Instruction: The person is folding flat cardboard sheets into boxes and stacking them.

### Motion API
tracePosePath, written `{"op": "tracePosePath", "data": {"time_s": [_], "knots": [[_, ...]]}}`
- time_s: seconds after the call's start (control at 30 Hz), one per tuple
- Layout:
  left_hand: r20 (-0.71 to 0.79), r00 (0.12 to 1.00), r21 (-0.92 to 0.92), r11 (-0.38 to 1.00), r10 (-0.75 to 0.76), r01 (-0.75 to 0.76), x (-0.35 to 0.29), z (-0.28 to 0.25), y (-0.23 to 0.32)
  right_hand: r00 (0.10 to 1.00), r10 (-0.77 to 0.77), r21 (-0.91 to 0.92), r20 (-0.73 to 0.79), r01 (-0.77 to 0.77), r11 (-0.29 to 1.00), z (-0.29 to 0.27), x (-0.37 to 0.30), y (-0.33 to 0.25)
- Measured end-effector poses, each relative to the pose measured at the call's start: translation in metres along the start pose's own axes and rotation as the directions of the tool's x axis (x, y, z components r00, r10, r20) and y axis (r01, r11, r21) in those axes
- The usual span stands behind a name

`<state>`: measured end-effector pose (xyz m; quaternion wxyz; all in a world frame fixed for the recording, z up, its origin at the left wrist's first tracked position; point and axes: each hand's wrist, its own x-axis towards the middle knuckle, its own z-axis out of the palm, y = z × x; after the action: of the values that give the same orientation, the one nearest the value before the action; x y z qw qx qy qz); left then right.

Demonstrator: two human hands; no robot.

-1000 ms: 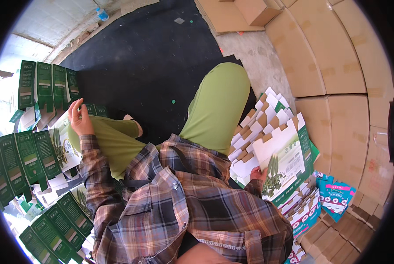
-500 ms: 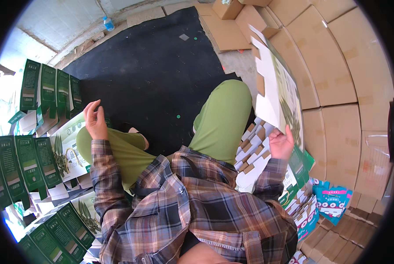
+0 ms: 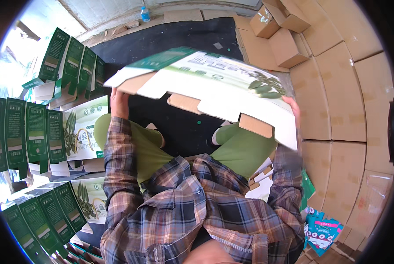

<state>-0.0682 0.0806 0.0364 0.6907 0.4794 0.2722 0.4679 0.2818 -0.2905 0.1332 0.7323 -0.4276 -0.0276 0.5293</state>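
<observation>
Brown boxes (image 3: 323,97) are lining the right side; a black mat (image 3: 183,38) is spreading ahead. Green cartons (image 3: 36,134) are standing at left, showing pale lettering. A white-and-green carton (image 3: 205,86), its blurred print (image 3: 216,61) lying beside a leafy picture (image 3: 267,87), is spanning over green trousers (image 3: 234,149). Left hand (image 3: 120,104) and right hand (image 3: 292,109) are gripping its opposite ends, well apart.

Lettering (image 3: 208,60) on white carton (image 3: 205,86), pale print (image 3: 36,115) on green boxes (image 3: 36,132)

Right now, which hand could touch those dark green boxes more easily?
Probably the left hand: the dark green boxes are on its side, close by. The right hand is farther off, at the white carton's other end.
</observation>
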Motion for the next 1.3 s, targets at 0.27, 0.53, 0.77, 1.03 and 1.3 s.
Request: {"op": "tracePosePath", "data": {"time_s": [0.27,0.53,0.77,1.03,1.3], "knots": [[-0.083,0.997,-0.141,0.99,0.008,-0.019,-0.002,-0.013,0.013,0.988,0.15,0.037,-0.018,-0.15,0.988,0.0,0.051,0.012],[0.087,0.968,-0.131,0.961,-0.234,0.244,-0.01,-0.018,0.007,0.94,0.199,0.113,-0.276,-0.174,0.978,-0.023,0.085,0.004],[0.117,0.937,0.09,0.943,-0.33,0.321,-0.023,0.003,0.002,0.848,-0.3,-0.585,-0.438,-0.015,0.811,-0.019,0.1,0.027],[0.374,0.9,0.514,0.858,-0.226,0.002,-0.038,0.018,0.019,0.611,-0.787,-0.994,0.091,0.099,-0.038,0.035,0.105,0.064],[0.356,0.922,0.424,0.906,-0.152,-0.014,-0.049,0.034,0.023,0.602,-0.795,-0.992,0.076,0.128,0.002,0.036,0.1,0.064]]}}
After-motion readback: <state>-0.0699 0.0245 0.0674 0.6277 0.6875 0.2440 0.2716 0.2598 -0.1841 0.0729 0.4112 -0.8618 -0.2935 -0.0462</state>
